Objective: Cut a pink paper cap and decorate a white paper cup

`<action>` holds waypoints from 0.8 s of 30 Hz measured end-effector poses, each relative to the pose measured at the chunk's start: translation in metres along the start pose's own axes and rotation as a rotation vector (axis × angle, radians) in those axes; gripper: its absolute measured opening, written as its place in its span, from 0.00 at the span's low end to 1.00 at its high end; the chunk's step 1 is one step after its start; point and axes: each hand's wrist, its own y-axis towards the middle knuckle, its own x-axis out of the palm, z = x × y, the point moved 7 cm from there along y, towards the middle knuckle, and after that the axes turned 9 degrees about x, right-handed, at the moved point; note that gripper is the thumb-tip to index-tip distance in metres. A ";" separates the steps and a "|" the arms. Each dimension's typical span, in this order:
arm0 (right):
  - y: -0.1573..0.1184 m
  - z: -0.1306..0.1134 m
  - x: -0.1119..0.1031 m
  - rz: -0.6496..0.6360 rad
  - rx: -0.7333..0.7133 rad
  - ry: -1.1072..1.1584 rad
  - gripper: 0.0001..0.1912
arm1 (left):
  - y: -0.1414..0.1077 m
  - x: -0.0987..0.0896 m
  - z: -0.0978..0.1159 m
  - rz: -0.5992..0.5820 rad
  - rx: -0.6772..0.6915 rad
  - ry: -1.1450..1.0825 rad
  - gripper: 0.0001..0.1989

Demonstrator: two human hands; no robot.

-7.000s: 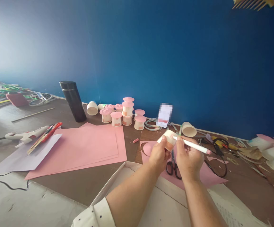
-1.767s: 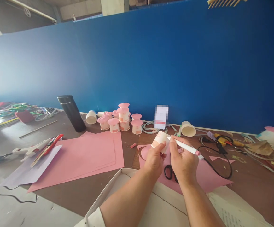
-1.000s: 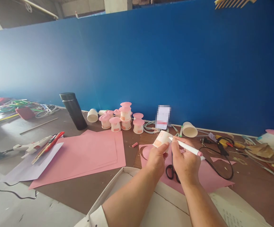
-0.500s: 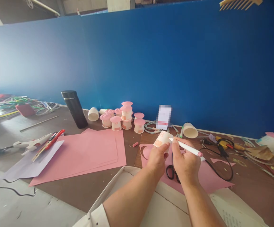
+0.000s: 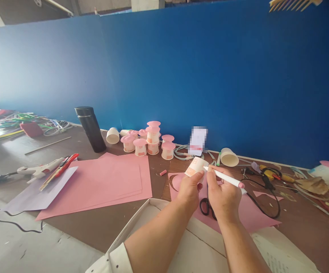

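A white paper cup (image 5: pixel 195 167) with an orange window and block drawn on its side is gripped by my left hand (image 5: pixel 189 189), tilted on its side. My right hand (image 5: pixel 222 197) is closed round a white marker (image 5: pixel 226 177) with a pink end; the marker's tip is at the cup's side. Below the hands lie black-handled scissors (image 5: pixel 204 206) on pink paper (image 5: pixel 249 214), partly hidden by my right hand. Behind, several similar cups with pink disc tops (image 5: pixel 153 136) stand in a group, some stacked. A pink marker cap (image 5: pixel 163 173) lies on the brown table.
Pink sheets (image 5: pixel 110 182), a glue gun (image 5: pixel 41 168) and a red cutter (image 5: pixel 66 165) lie left. Farther back are a black bottle (image 5: pixel 90 129), a phone (image 5: pixel 197 140) and a white cup (image 5: pixel 229 157). Cables and tools clutter the right; a white box (image 5: pixel 150 216) is in front.
The view has shifted slightly. Both hands keep nearly the same places, still holding the cup and the marker, with the marker's tip close to the cup's side.
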 end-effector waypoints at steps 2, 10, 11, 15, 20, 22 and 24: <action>0.000 -0.001 0.000 0.003 -0.002 -0.002 0.14 | -0.001 0.000 0.001 0.005 -0.002 0.001 0.20; -0.001 -0.001 0.000 0.004 0.000 0.001 0.13 | -0.001 0.001 0.002 0.023 -0.006 0.012 0.22; -0.001 -0.001 0.000 0.003 -0.001 -0.001 0.13 | 0.000 0.000 0.001 0.025 -0.005 0.007 0.22; -0.001 -0.001 0.001 -0.004 0.002 -0.017 0.12 | 0.000 0.000 0.000 0.013 0.002 -0.005 0.21; -0.002 -0.002 0.001 -0.011 0.003 -0.026 0.11 | 0.001 -0.002 -0.003 0.018 -0.004 -0.029 0.21; -0.002 -0.003 0.001 -0.013 0.004 -0.027 0.11 | 0.002 -0.003 -0.004 0.021 -0.007 -0.033 0.21; -0.002 -0.003 0.001 -0.015 0.008 -0.029 0.10 | 0.002 -0.004 -0.005 0.026 -0.008 -0.033 0.21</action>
